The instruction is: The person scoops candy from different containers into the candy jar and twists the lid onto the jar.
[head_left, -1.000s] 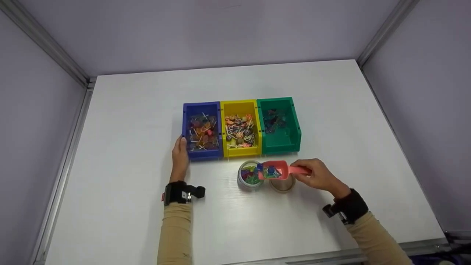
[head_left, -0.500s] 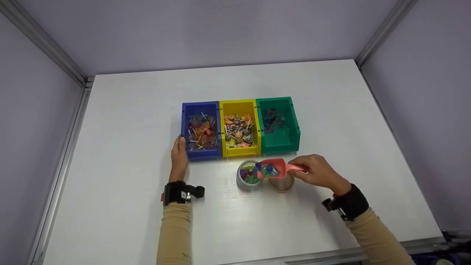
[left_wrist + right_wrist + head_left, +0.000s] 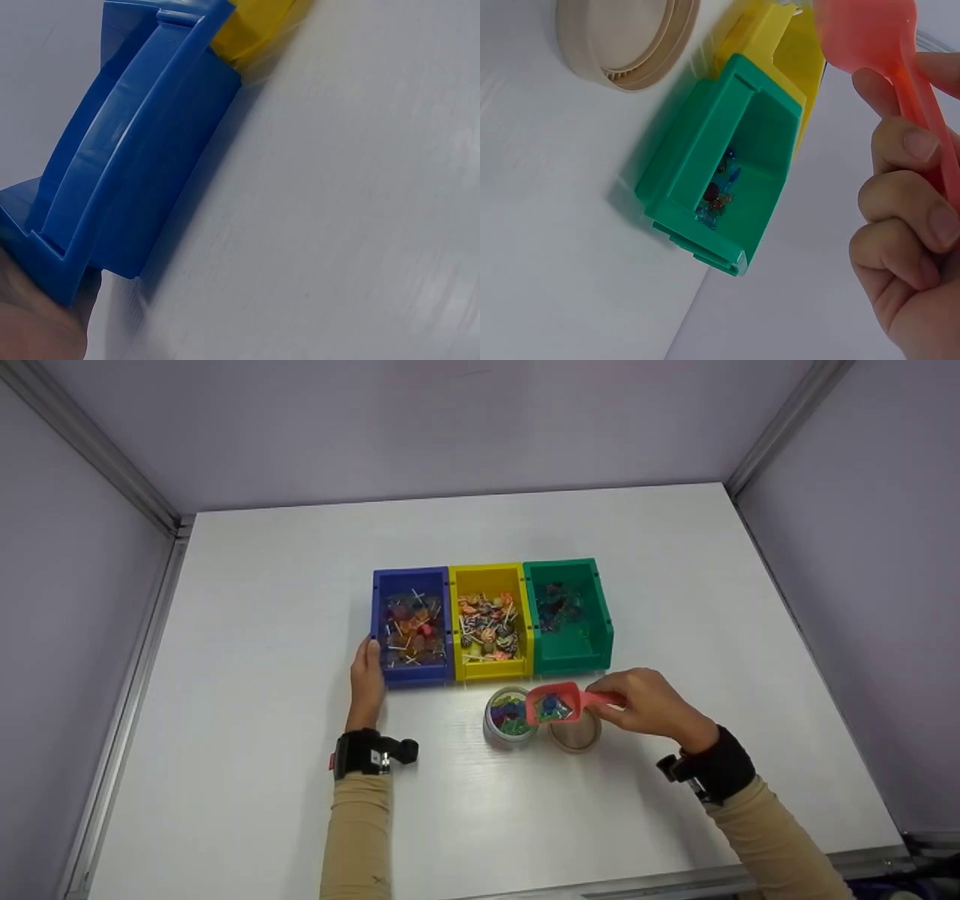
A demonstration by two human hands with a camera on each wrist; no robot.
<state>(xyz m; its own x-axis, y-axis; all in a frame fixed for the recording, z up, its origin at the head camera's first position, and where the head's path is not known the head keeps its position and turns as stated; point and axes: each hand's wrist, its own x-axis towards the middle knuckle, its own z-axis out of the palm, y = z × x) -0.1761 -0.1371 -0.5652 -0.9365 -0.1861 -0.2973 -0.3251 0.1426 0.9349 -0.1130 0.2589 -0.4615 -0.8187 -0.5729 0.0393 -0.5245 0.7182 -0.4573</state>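
No text, label, brand, number or sign can be read on anything near either hand in these views.

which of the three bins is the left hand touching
The blue bin, leftmost of the row. The left hand rests against its near left corner; the yellow bin and green bin go untouched.

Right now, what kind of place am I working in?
Probably a staged recording booth, not a shop: a bare white table walled by plain panels on metal framing, with three candy bins set out.
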